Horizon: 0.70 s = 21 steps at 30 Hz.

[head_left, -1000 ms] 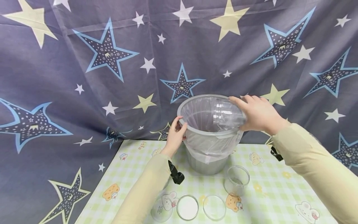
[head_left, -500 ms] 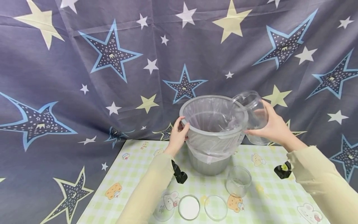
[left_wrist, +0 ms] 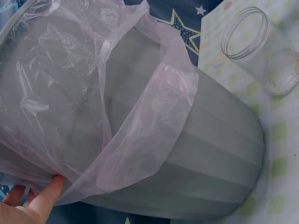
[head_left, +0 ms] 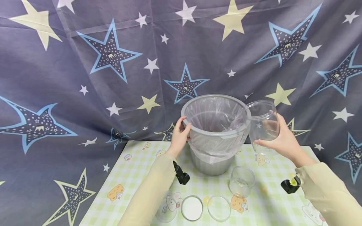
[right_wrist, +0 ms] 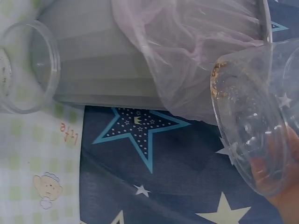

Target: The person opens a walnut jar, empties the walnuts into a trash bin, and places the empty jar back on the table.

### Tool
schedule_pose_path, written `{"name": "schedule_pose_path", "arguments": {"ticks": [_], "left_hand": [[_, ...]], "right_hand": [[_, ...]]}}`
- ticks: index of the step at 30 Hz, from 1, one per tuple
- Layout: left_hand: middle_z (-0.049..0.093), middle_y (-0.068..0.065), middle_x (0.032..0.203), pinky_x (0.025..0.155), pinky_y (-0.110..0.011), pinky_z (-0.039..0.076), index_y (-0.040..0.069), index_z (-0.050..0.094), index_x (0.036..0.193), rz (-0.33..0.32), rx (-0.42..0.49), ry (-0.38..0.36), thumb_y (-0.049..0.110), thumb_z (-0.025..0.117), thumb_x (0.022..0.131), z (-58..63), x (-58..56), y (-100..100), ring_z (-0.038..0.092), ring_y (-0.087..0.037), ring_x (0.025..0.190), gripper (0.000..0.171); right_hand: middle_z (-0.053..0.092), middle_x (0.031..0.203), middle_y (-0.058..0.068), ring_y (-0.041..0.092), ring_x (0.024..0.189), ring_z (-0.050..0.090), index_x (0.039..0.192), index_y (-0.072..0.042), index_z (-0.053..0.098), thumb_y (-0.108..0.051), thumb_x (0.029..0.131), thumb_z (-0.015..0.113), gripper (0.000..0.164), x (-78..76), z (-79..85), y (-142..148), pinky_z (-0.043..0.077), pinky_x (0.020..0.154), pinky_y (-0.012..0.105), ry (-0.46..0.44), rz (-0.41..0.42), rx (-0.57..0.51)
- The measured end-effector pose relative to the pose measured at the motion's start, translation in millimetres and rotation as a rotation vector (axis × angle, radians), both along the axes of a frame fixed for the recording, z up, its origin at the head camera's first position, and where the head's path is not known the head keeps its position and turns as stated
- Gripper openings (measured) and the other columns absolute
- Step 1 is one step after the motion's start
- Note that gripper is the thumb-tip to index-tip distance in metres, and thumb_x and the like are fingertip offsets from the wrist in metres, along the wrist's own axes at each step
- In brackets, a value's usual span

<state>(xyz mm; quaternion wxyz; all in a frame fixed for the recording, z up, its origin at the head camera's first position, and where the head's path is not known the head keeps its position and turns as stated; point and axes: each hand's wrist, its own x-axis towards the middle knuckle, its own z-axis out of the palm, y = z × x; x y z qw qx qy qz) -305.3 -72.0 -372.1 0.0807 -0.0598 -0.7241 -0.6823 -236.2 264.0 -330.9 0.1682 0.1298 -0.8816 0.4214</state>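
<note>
A grey trash can [head_left: 212, 166], lined with a translucent pinkish bag [head_left: 212, 146], stands upright on the table. My left hand [head_left: 178, 138] grips its rim on the left, thumb in front; the left wrist view shows the thumb [left_wrist: 50, 193] against the bag. Just right of the rim, my right hand [head_left: 284, 142] holds a clear plastic jar [head_left: 261, 127], its mouth up and slightly tilted. Brown crumbs [right_wrist: 217, 77] cling near the bottom edge of that jar in the right wrist view. Inside the bag, the bottom is too dim to make out.
A second clear jar [head_left: 241, 182] stands in front of the can's right side. Several round discs lie along the near side, one whitish disc [head_left: 192, 208] and one clear ring-like disc [head_left: 219, 208] among them. Behind the checked tablecloth [head_left: 113, 175] hangs a star-patterned curtain [head_left: 135, 69].
My right hand has lifted the jar out of the can's mouth, over the right rim, and turned it from tipped to nearly upright. My left hand stays on the rim.
</note>
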Motion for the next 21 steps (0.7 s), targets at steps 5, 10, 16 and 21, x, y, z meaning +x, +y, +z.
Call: {"name": "schedule_pose_path", "arguments": {"ticks": [5,10,16,21], "left_hand": [[0.052,-0.012,0.122,0.075,-0.037,0.055,0.02,0.039,0.142,-0.001,-0.001,0.003,0.028,0.05,0.098,0.1,0.0,0.6,0.055,-0.015,0.096,0.046],[0.051,-0.008,0.115,0.072,-0.033,0.054,0.021,0.038,0.142,-0.004,0.006,0.003,0.028,0.05,0.098,-0.7,-0.6,0.1,0.053,-0.012,0.093,0.046],[0.051,-0.008,0.118,0.072,-0.032,0.054,0.021,0.038,0.142,-0.004,0.004,0.009,0.027,0.049,0.099,-1.5,-0.5,-0.1,0.054,-0.012,0.094,0.045],[0.051,-0.01,0.119,0.074,-0.035,0.054,0.02,0.038,0.142,-0.006,0.002,0.02,0.027,0.049,0.099,-1.3,0.2,0.3,0.054,-0.015,0.096,0.045]], "right_hand": [[0.05,0.123,0.001,-0.022,0.102,0.038,0.151,-0.019,0.012,-0.011,0.07,0.083,0.108,6.9,-12.2,2.1,0.038,0.088,0.007,0.022,0.042,-0.045],[0.044,0.115,-0.022,-0.02,0.103,0.043,0.15,-0.018,0.015,0.0,0.069,0.081,0.106,12.3,-23.5,6.1,0.037,0.082,-0.001,0.056,0.079,-0.106],[0.048,0.113,-0.026,-0.015,0.101,0.05,0.15,-0.017,0.014,0.013,0.067,0.076,0.107,17.3,-37.8,13.7,0.039,0.083,0.001,0.087,0.072,-0.2],[0.051,0.111,-0.024,-0.013,0.1,0.052,0.148,-0.012,0.013,0.02,0.066,0.072,0.106,19.6,-53.6,20.6,0.041,0.083,0.001,0.116,0.062,-0.254]]}}
